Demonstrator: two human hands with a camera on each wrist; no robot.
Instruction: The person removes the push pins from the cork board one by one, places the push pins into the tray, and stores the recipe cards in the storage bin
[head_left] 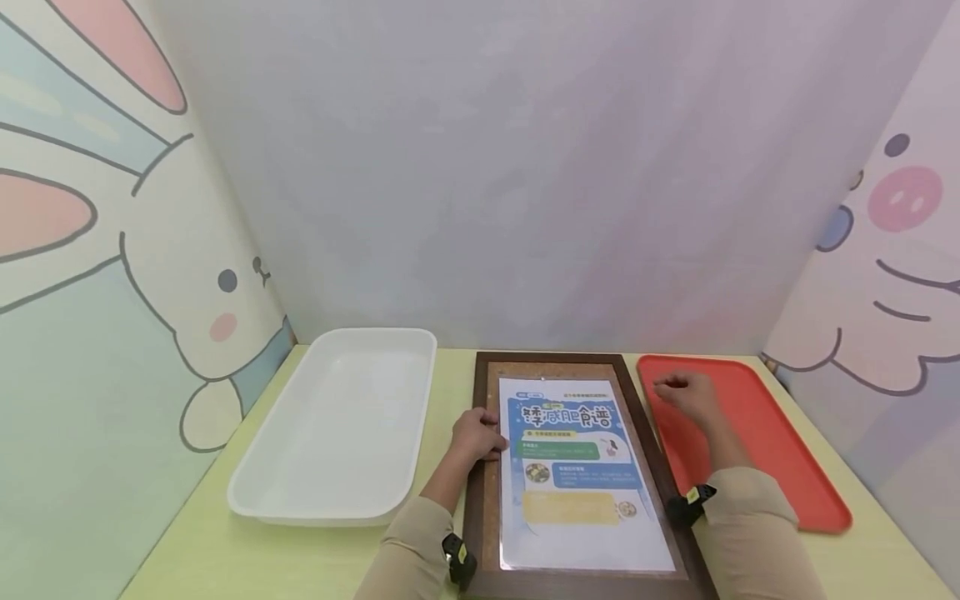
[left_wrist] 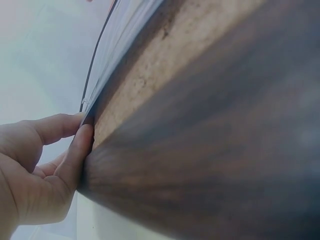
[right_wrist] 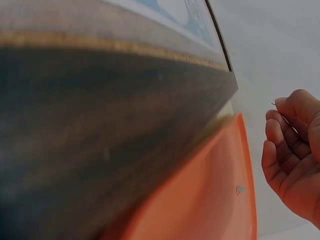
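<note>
- Two bare hands at work here, well apart from each other, both coming out of beige sleeves (head_left: 768, 529) with a small black wrist camera (head_left: 459, 560) on each.
- Left hand (head_left: 476, 436) is at the left edge of a white rectangular sheet with a glossy look, printed in blue, green and yellow (head_left: 581, 475). Wrist view shows thumb and index finger pinching that edge.
- So where's the sheet? Lying on a tan speckled cork board (head_left: 491, 500) with a dark brown wood-look frame (head_left: 555, 358) around it. Blue heading is at the far end, and a strip of bare cork shows along the left side.
- Right hand is up over on the other side (head_left: 692, 396), above the far left part of a red rectangular tray with rounded corners (head_left: 757, 417). Thumb and index finger pinch a thin, dark, pin-like piece (right_wrist: 273, 104); only its tip really shows.
- Small pale thing (right_wrist: 240, 190) sits on the red tray too, honestly too blurry to say what it is.
- Left of the frame is a deep white tray, also round-cornered (head_left: 341, 433). Everything's on a pale yellow tabletop (head_left: 202, 533).
- Walls: cartoon rabbit (head_left: 195, 292) on the left, pink-snouted cartoon pig (head_left: 885, 283) on the right.
</note>
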